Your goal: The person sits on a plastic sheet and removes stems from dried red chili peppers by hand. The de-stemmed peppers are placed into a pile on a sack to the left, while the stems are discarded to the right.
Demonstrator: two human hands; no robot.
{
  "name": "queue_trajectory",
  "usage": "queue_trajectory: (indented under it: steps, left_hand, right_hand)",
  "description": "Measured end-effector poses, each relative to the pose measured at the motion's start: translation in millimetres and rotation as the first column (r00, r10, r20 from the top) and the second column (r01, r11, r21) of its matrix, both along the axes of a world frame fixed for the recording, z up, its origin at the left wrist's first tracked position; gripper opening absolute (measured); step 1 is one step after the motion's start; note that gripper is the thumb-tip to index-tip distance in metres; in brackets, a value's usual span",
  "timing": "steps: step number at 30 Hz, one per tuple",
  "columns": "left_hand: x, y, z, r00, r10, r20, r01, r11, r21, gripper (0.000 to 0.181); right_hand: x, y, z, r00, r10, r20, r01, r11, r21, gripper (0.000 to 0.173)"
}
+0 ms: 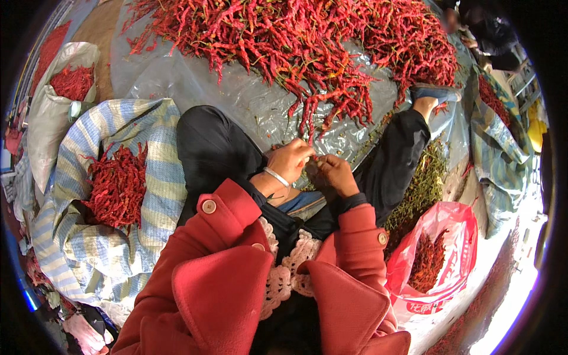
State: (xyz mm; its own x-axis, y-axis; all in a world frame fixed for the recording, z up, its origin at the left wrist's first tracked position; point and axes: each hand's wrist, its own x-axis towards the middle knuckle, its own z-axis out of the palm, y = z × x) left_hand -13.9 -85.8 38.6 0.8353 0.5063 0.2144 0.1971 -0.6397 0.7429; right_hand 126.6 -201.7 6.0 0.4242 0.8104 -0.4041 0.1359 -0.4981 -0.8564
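My left hand [288, 160], with a silver bangle at the wrist, is closed around a red chilli pepper [314, 157] in front of my lap. Thumb and fingers of my right hand [338, 174] pinch at the same pepper; its stem is too small to make out. Just beyond my hands, long wrinkled red chillies [310, 116] trail from a large heap [266, 40]. The heap lies on a grey plastic sheet [195, 77], and some green stems show among the peppers.
To the left, a blue-and-white striped woven sack [166, 173] holds red chillies, with a pale sack [49, 128] behind it. At right lie green stems [421, 186] and a red-and-white plastic bag [466, 239] with darker chillies. Another striped sack [497, 164] and a person [488, 31] are farther right.
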Motion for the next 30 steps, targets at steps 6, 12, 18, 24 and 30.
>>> queue_trajectory:
  steps: [6,12,18,24,30]
  left_hand:
    - [-0.5,-17.0,-4.4,0.961,-0.064,-0.271,0.164,0.916,0.366,0.012]
    - [-10.1,-20.6,-2.3,0.965,0.003,-0.262,0.039,0.987,0.158,0.01]
    - [-24.8,30.8,15.3,0.99,0.019,-0.141,-0.065,0.944,-0.323,0.014]
    - [-29.0,43.6,7.4,0.978,0.158,0.138,-0.072,0.871,-0.486,0.012]
    - [-20.0,32.7,15.2,0.96,0.267,-0.079,-0.179,0.374,-0.91,0.016]
  right_hand:
    - [-29.3,-6.4,24.6,0.947,0.02,0.319,-0.077,0.983,0.166,0.013]
    - [-24.3,5.0,5.8,0.722,-0.066,0.688,0.142,0.988,-0.053,0.015]
    - [-1.7,10.3,20.4,0.67,0.027,0.742,-0.042,0.999,0.002,0.018]
    - [-7.9,54.3,-8.8,0.596,0.109,0.796,-0.189,0.982,0.008,0.012]
    - [-16.1,36.6,31.8,0.839,-0.224,-0.495,0.317,0.942,0.11,0.013]
